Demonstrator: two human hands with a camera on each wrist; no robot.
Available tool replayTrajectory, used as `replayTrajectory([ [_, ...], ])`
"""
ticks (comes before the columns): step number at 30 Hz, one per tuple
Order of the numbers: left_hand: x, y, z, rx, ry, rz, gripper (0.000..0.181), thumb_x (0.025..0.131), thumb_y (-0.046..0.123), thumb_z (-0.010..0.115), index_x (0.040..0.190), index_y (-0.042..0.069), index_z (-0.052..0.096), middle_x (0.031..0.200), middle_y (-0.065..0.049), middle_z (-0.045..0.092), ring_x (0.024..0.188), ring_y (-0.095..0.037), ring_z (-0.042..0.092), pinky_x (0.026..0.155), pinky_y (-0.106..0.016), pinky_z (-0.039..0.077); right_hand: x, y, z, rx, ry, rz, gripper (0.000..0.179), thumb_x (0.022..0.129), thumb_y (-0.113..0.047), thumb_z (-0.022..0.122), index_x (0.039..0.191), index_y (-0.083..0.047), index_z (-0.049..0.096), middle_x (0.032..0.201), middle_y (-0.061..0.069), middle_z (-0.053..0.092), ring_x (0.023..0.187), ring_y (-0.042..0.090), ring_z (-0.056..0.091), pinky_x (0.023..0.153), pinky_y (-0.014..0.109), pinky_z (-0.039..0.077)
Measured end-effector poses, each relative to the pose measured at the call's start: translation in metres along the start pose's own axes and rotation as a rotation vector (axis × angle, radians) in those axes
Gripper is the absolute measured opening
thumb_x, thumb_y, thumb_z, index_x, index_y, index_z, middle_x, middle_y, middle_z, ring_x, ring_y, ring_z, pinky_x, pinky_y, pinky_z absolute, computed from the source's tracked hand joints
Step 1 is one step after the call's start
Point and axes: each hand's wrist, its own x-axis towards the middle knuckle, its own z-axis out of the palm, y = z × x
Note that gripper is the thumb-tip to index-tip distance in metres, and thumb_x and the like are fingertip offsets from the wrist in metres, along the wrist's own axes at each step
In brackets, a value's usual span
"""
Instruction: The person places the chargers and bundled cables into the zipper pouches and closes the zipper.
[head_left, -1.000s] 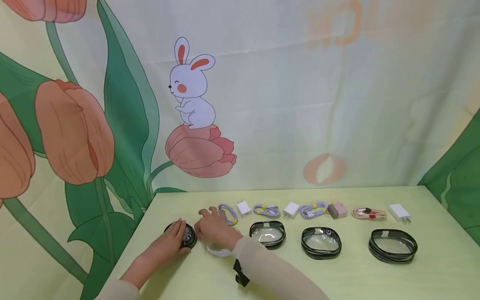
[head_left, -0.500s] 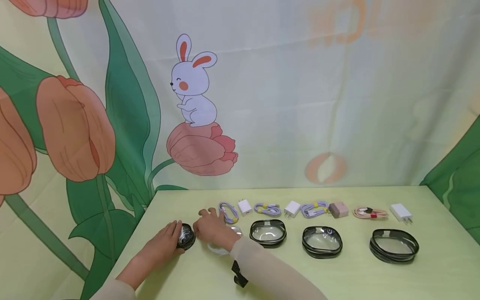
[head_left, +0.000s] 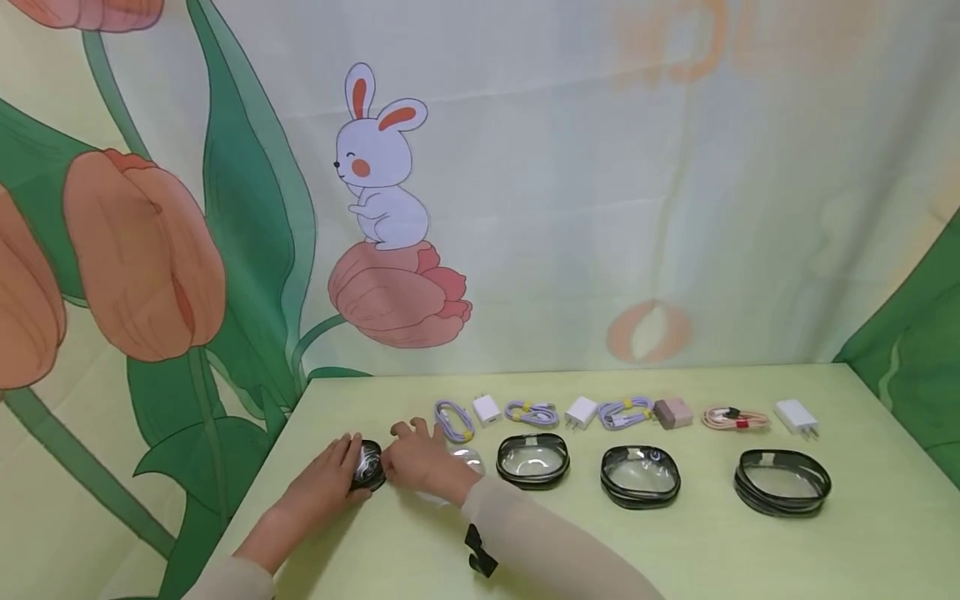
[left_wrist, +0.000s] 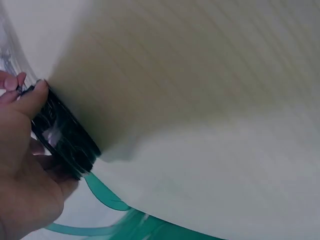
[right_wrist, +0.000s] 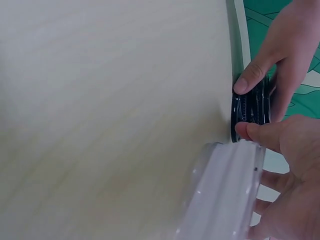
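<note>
One black coil [head_left: 368,465] sits near the left edge of the counter [head_left: 750,562], grasped by the left hand's [head_left: 326,475] fingers; the right hand's [head_left: 420,458] fingers pinch its rim. Just beside lies a translucent loop [head_left: 467,457], partly hidden. Rightward lie three more black coils [head_left: 640,503], with chargers [head_left: 581,412] and tied cables [head_left: 531,413] behind.

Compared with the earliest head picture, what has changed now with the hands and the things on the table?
The left hand has shifted slightly left, so more of the black bundle shows. The right hand has also moved slightly left. Nothing was visibly let go. The small cables, plugs and three black loops stayed in place.
</note>
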Motion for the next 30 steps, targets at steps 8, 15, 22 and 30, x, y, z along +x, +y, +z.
replayTrajectory([
  [8, -0.006, -0.020, 0.002, -0.055, 0.058, 0.194, 0.068, 0.090, 0.009, 0.076, 0.149, -0.006, 0.043, 0.154, -0.026, 0.042, 0.138, -0.048, 0.043, 0.109, -0.058, 0.039, 0.003, 0.002, 0.009, -0.014, 0.085, 0.075, 0.014, 0.098, -0.033, 0.066, 0.099, -0.034, 0.080, 0.144, -0.003, 0.055, 0.136, 0.031, 0.043, 0.107, 0.059, 0.037],
  [15, -0.002, -0.019, 0.010, -0.024, 0.101, 0.192, 0.063, 0.092, 0.006, 0.072, 0.149, -0.003, 0.046, 0.154, -0.023, 0.044, 0.136, -0.045, 0.047, 0.106, -0.055, 0.044, 0.002, -0.007, 0.007, -0.042, 0.049, 0.120, 0.013, 0.097, -0.034, 0.066, 0.095, -0.031, 0.079, 0.146, -0.005, 0.051, 0.138, 0.028, 0.040, 0.106, 0.052, 0.039],
  [22, 0.008, -0.014, 0.016, 0.005, 0.195, 0.179, 0.061, 0.089, 0.007, 0.072, 0.144, -0.005, 0.050, 0.146, -0.025, 0.051, 0.125, -0.047, 0.055, 0.100, -0.055, 0.047, 0.004, -0.025, 0.007, -0.006, 0.039, 0.146, 0.014, 0.097, -0.033, 0.066, 0.093, -0.032, 0.079, 0.148, 0.000, 0.048, 0.139, 0.031, 0.037, 0.103, 0.053, 0.041],
  [30, 0.007, -0.012, 0.018, 0.012, 0.219, 0.198, 0.054, 0.091, -0.007, 0.059, 0.144, -0.007, 0.047, 0.144, -0.027, 0.049, 0.124, -0.050, 0.054, 0.100, -0.057, 0.046, 0.005, -0.033, 0.014, 0.011, 0.115, 0.199, 0.013, 0.095, -0.033, 0.068, 0.087, -0.033, 0.079, 0.148, 0.003, 0.048, 0.140, 0.032, 0.036, 0.104, 0.056, 0.040],
])
